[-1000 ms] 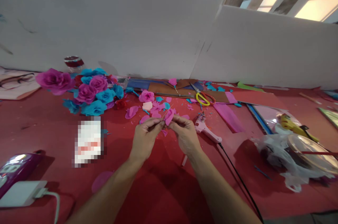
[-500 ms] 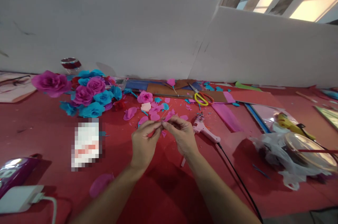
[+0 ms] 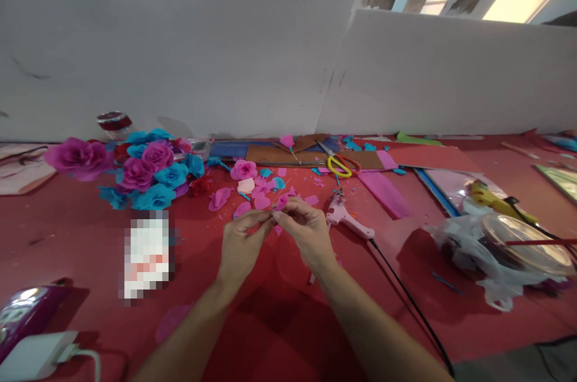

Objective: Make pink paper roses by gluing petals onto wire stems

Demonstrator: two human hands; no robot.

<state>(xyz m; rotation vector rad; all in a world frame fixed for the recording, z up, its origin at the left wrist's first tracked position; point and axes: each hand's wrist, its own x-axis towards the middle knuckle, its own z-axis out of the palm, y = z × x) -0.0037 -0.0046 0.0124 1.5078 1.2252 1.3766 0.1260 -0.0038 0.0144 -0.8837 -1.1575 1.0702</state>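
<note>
Both hands meet over the middle of the table with their fingertips pinched together. Between them shows a small rolled pink paper flower bud (image 3: 282,202). My right hand (image 3: 311,229) is closed on the bud, thumb against forefinger. My left hand (image 3: 243,244) is closed at its base; the exact hold is hidden by the fingers. Loose pink petals (image 3: 262,200) lie just beyond the fingertips, near a finished pink paper rose (image 3: 244,169). A pale pink hot glue gun (image 3: 349,220) rests right of my right hand.
Pink and blue paper roses (image 3: 153,172) stand bunched at left. Yellow and orange scissors (image 3: 339,166) lie at the back on brown paper. A plastic bag with a round container (image 3: 518,244) is at right. A white adapter (image 3: 38,355) and the glue gun's cord (image 3: 406,292) are nearer.
The pink bud now shows above the pinched fingertips, where it was barely visible before. The hands keep nearly the same place, and the camera view has shifted slightly.
</note>
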